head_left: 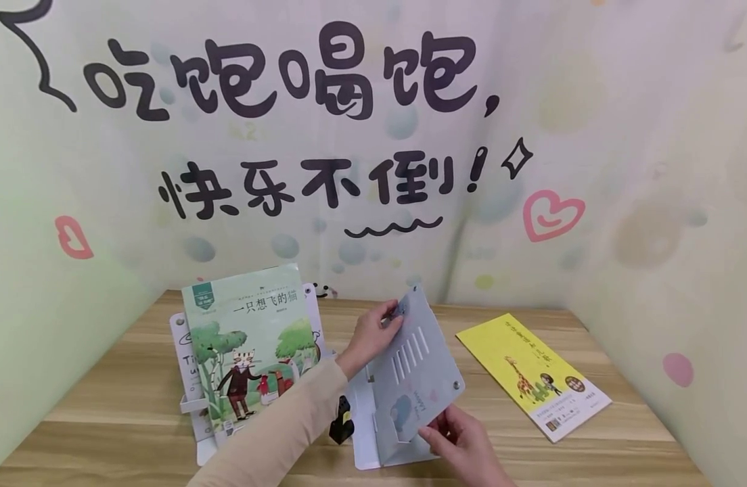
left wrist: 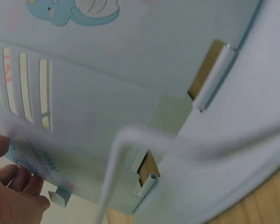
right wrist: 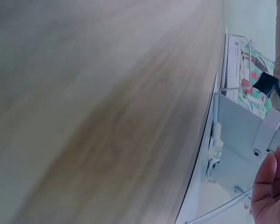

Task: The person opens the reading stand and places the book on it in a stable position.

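Near the middle of the table stands a pale blue metal book stand, its slotted back panel tilted up from a white-blue base. My left hand grips the panel's upper left edge. At the lower right corner, my right hand pinches the panel between thumb and fingers. In the left wrist view, the panel's slots, the hinge and a bent wire are close up. The right wrist view has the stand's panel from the side, beside the curved right fingers.
To the left, another book stand holds a green picture book with a cat on its cover. A yellow book lies flat on the wooden table at the right. Behind stands a printed cloth backdrop.
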Demonstrator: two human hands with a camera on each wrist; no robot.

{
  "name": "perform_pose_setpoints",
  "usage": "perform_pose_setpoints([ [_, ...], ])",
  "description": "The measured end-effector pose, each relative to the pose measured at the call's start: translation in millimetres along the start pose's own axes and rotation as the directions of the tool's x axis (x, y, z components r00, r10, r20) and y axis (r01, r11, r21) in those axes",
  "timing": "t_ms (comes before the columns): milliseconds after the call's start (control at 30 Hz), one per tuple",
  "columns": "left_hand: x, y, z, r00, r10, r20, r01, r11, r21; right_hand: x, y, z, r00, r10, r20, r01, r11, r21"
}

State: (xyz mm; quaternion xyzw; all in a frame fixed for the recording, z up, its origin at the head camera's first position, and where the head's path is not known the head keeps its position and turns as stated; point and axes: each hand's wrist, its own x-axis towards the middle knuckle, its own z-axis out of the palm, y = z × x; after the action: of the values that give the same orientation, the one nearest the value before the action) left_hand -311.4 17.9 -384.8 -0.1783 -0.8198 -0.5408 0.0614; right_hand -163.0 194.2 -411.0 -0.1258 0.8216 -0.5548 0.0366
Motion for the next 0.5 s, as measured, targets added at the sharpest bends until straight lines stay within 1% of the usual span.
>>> perform_pose_setpoints([
  [100,-1.3,-0.2,-2.6,1.0,-0.005,-0.015,0.005,1.0,0.016,0,2,-3,0.998,0.015,-0.06,-0.015,1.0,0.005],
  [233,-3.4,-0.7,-6.2,0.999,-0.024,-0.04,0.025,1.0,0.019,1,6,-10,0.987,-0.008,-0.16,0.005,1.0,-0.02],
  [333,-4.6,-1.6,-7.8,0.997,-0.034,-0.065,0.035,0.999,0.008,3,9,-16,0.973,-0.011,-0.231,0.003,0.999,-0.032],
  [400,-4.9,-3.3,-8.4,0.996,-0.023,-0.091,0.025,1.0,0.016,6,12,-21,0.961,0.015,-0.278,-0.021,1.0,-0.019],
  [500,-5.8,-5.4,-9.6,0.99,-0.035,-0.136,0.038,0.999,0.015,11,16,-31,0.939,0.054,-0.339,-0.052,0.999,0.015],
])
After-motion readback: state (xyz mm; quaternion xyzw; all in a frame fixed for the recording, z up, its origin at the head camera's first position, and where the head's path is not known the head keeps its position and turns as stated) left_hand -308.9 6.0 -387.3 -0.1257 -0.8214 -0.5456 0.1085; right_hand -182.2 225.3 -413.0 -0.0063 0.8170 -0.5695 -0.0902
